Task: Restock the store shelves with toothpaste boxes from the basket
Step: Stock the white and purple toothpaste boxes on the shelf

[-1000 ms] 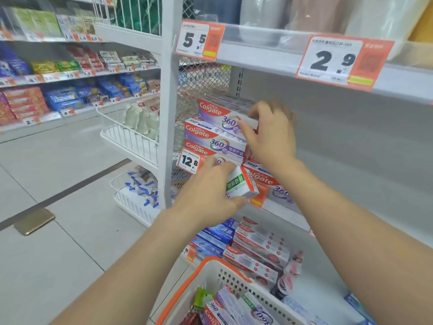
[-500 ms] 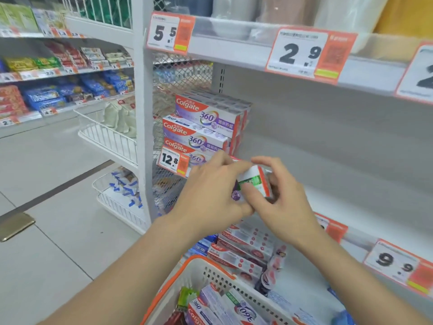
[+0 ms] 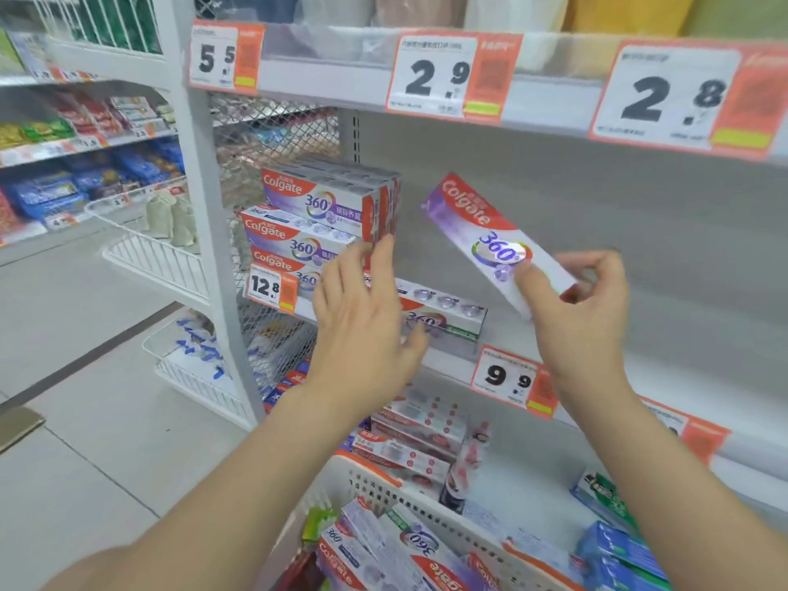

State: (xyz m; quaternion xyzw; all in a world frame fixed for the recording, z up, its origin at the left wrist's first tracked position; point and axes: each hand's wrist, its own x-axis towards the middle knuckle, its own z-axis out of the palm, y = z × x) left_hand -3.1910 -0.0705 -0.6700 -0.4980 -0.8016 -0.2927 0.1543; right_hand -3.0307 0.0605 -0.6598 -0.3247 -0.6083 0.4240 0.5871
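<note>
My right hand [image 3: 584, 317] grips one end of a purple and white Colgate 360 toothpaste box [image 3: 486, 236], which is tilted in the air in front of the middle shelf [image 3: 665, 377]. My left hand [image 3: 366, 326] is open with fingers spread, just in front of a stack of Colgate boxes [image 3: 315, 215] at the shelf's left end. A single box [image 3: 443, 317] lies flat on the shelf between my hands. The white basket with an orange rim [image 3: 375, 475] sits at the bottom, with several more toothpaste boxes [image 3: 383, 552] in it.
Price tags 12.8 [image 3: 268, 287] and 9.9 [image 3: 511, 379] hang on the shelf edge. The shelf to the right of the flat box is bare. The lower shelf holds red and white boxes [image 3: 418, 428] and blue-green boxes [image 3: 618, 548]. A white upright post [image 3: 204, 232] stands left.
The box passed from my left hand to my right hand, which lifted it up and to the right. My left hand let go and opened. My view shifted right.
</note>
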